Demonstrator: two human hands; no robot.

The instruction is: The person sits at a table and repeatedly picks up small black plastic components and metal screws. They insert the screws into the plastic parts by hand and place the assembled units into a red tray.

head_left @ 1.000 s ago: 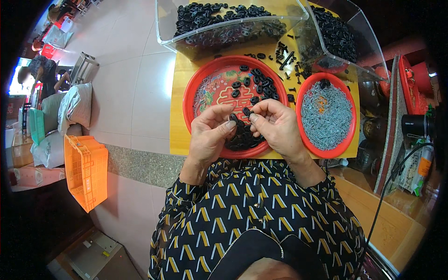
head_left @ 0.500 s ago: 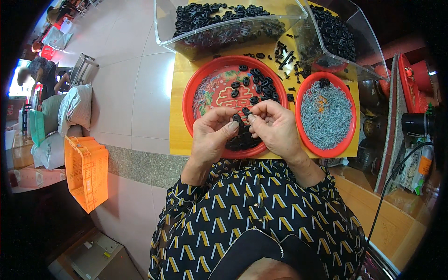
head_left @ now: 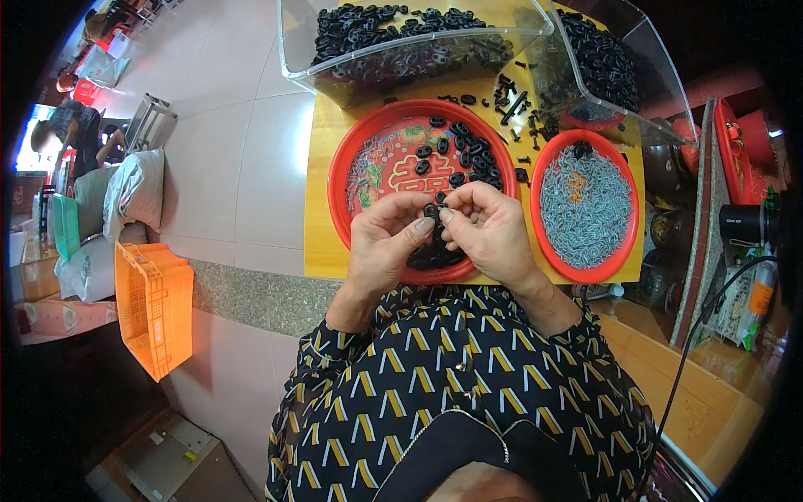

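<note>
Over a round red tray (head_left: pixel 337 171), both hands meet with their fingertips close together. My left hand (head_left: pixel 378 243) pinches a small black oval plastic piece with holes (head_left: pixel 431 212) between thumb and fingers. My right hand (head_left: pixel 495 236) is closed in a pinch at another small black part (head_left: pixel 441 198), which touches or nearly touches the first; the fingers partly hide it. More black two-hole pieces (head_left: pixel 477 155) lie along the tray's right side, and a dark heap (head_left: pixel 431 258) lies below the hands. Some thin pale screws (head_left: pixel 361 171) lie at the tray's left.
Right of the tray is a red oval dish (head_left: pixel 633 230) full of silvery screws (head_left: pixel 585 209). Two clear bins (head_left: pixel 418 54) (head_left: pixel 598 63) of black parts stand behind, with loose black bits (head_left: pixel 512 105) between. An orange crate (head_left: pixel 155 309) stands at left; a person (head_left: pixel 79 138) is farther off.
The two black parts have come closer together between my fingertips. My right hand has shifted slightly left, and my left hand slightly right.
</note>
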